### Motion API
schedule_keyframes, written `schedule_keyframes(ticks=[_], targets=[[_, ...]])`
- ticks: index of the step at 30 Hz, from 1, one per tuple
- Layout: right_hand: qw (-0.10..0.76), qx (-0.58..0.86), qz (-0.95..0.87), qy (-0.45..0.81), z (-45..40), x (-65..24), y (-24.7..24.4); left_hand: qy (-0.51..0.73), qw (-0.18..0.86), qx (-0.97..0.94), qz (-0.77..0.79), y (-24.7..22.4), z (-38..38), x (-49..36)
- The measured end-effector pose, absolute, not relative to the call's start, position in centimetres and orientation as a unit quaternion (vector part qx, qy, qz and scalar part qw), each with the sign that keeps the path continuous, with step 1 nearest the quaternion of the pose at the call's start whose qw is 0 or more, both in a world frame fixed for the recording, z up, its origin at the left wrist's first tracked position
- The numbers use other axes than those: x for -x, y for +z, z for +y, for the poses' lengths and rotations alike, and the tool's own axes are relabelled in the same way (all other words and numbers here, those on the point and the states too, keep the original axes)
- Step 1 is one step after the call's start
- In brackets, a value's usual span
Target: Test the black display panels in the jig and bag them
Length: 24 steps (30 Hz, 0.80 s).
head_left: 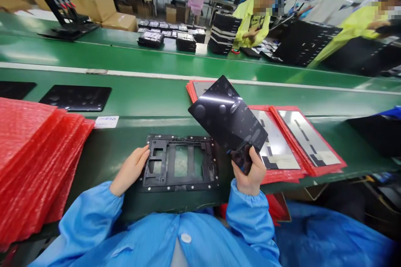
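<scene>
A black rectangular frame (182,142) with window-like openings lies flat on the green bench in front of me. My left hand (132,169) grips the frame's left edge between thumb and fingers. Above the frame's right side, my right hand (249,171) holds up a glossy black tablet screen panel (228,112) by its lower corner. The panel is tilted, its dark face towards me with round marks and reflections on it. Behind the panel and to its right, silver-backed screen panels (308,137) lie on red bubble-wrap sleeves (283,121).
A tall heap of red bubble-wrap bags (40,167) stands at the left. Beyond it lie a dark panel (77,97) and a white label (107,122). Across the green conveyor (150,60) are stacked black trays (224,33), cartons (90,4) and co-workers.
</scene>
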State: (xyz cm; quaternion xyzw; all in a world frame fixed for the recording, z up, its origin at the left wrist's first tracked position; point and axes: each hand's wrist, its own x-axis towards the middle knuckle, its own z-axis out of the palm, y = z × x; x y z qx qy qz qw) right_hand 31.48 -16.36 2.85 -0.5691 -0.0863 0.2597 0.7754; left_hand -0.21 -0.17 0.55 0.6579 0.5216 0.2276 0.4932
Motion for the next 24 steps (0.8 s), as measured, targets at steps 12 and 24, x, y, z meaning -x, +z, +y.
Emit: schedule_keyframes(ticks=[12,24], targets=[[0.658,0.568,-0.137,0.475,-16.4,-26.8,3.8,0.241,0.824,-0.427,0.285,4.3,-0.5,-1.1],[0.438,0.756,-0.413,0.257,-16.5,-27.0,-1.1,0.268,0.428,-0.738,0.448,-0.7,-0.5,0.1]])
